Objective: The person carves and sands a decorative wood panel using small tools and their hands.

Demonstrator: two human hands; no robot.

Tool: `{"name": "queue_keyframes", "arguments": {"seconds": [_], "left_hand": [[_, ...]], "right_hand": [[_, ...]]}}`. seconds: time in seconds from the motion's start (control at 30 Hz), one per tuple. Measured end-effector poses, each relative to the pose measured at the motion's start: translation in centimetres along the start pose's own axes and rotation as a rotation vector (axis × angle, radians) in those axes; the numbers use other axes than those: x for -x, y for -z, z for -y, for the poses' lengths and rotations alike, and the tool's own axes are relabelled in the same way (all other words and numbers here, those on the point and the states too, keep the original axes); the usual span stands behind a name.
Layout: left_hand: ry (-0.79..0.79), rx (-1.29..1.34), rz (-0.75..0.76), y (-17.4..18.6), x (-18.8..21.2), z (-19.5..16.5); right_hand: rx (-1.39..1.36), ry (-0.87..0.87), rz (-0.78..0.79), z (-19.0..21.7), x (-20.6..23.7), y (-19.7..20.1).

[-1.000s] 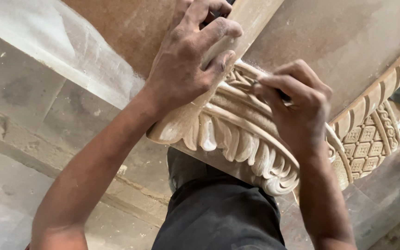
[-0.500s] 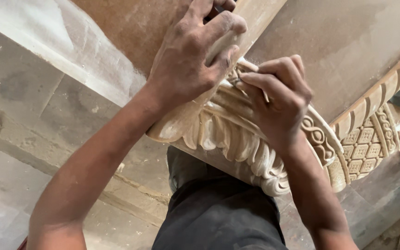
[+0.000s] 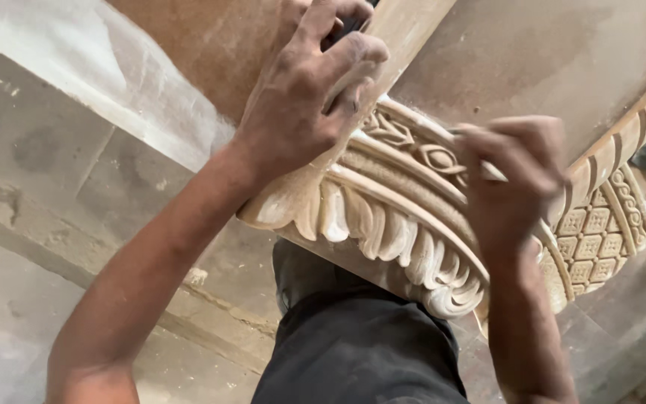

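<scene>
The carving [image 3: 383,224], a pale curved wooden moulding cut with a row of leaf shapes below and a band of eye-like ornament above, lies right under both hands, its long axis running from lower left up toward the upper right, where it carries on into a fluted rim and a panel of small square rosettes [image 3: 600,247]. The left hand [image 3: 308,97] sits on the upper left end, fingers curled down over the top edge and gripping it, with something dark partly hidden under the fingertips that cannot be made out. The right hand [image 3: 514,179] is further along the curve to the right, fingers bunched tight in a pinch around a thin tool or scrap; it is blurred, so what it pinches cannot be told for sure. The right hand touches the ornament band, the left holds the end steady, so both are in contact and neither is clearly nearer. A plain plank [image 3: 413,30] runs up past the left hand. Below the carving are the person's dark trousers [image 3: 360,352]. The floor [image 3: 61,194] is dusty grey stone slabs with visible joints, and a brown board [image 3: 547,52] lies behind the work.
</scene>
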State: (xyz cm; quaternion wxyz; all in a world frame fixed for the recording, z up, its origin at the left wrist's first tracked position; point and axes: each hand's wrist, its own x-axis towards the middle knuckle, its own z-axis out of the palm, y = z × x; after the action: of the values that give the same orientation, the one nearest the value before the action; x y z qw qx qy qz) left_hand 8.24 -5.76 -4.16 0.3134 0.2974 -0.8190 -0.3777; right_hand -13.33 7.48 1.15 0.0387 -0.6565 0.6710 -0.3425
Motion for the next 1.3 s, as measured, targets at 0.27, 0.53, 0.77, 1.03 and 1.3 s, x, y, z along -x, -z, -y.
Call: {"name": "queue_keyframes", "arguments": {"seconds": [0.27,0.53,0.77,1.03,1.3], "left_hand": [[-0.316,-0.396,0.303,-1.5,-2.7,-0.5],[-0.366,-0.309,0.239,-1.3,-3.7,-1.4],[-0.308,-0.135,0.238,-1.3,-3.8,-1.1],[-0.312,-0.185,0.202,-1.0,-3.8,-1.6],[-0.283,-0.196,0.177,-1.1,-3.6,-1.8]], "right_hand": [[-0.129,-0.217,0.101,-1.7,4.9,1.5],[-0.089,-0.01,0.105,-2.5,3.2,1.0],[-0.044,-0.029,0.172,-3.0,3.1,2.1],[-0.089,0.048,0.198,-2.4,2.2,0.7],[-0.135,-0.19,0.158,0.3,2.9,0.9]]}}
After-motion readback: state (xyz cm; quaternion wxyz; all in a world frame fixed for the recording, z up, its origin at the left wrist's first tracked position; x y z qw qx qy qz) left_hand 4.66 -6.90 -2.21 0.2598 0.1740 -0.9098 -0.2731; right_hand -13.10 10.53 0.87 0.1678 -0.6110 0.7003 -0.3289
